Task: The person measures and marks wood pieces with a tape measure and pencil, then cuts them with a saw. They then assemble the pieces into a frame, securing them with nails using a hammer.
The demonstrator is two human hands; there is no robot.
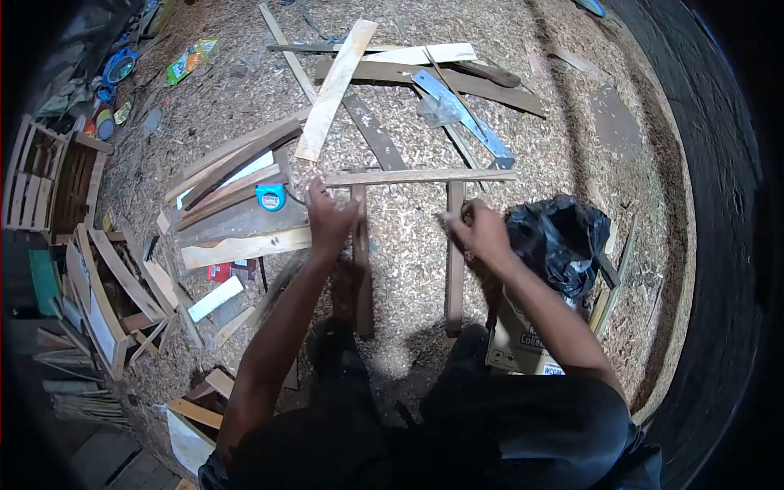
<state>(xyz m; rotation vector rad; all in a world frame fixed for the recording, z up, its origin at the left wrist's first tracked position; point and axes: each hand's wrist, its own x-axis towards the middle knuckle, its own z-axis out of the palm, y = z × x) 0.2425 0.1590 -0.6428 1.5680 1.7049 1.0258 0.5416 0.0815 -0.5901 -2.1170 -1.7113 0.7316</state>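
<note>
Before me lies a wooden frame made of a long top strip (416,176) and two strips running down from it, a left upright (362,278) and a right upright (455,282). My left hand (331,219) is at the top left corner, its fingers apart near the end of the top strip and its thumb by the left upright. My right hand (483,233) is at the upper part of the right upright, thumb reaching across it and fingers curled. What these fingers hold, if anything, is hidden.
A blue tape measure (270,196) rests on boards at left. Beyond the frame lie loose planks (336,90) and a blue metal straightedge (465,118). A black plastic bag (559,245) sits over a cardboard box (523,339) at right. Wooden crates (106,286) stand far left; shavings cover the ground.
</note>
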